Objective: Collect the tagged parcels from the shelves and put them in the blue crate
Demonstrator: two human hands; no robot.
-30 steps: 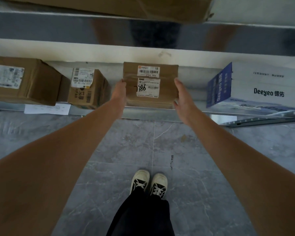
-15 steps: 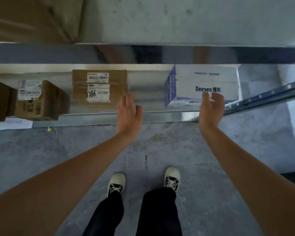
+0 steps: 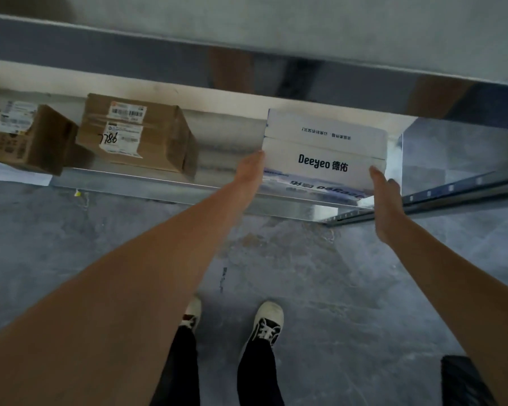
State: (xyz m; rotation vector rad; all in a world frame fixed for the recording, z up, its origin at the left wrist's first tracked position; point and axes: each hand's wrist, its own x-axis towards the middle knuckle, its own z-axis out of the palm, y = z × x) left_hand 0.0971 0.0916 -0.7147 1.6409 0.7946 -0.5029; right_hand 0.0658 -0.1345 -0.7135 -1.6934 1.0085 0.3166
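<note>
Both hands are set against the ends of a white rectangular carton printed "Deeyeo", which sits on the low shiny metal shelf near its right end, with a second white panel or box directly behind or above it. The left hand lies flat against the carton's left end, fingers hidden behind the corner, so I cannot tell whether they curl round it. The right hand presses its straight fingers to the right end, thumb up. The step in hand looks like the pick-up of this carton, squeezed between two palms. No tag shows on its visible faces, so whether it counts as a tagged parcel is unclear. Well to the left stand a brown cardboard box marked 7786 with white labels and a smaller brown labelled box. The blue crate is not in view. Next, the carton must slide forward off the shelf edge with even pressure, or it may slip
</note>
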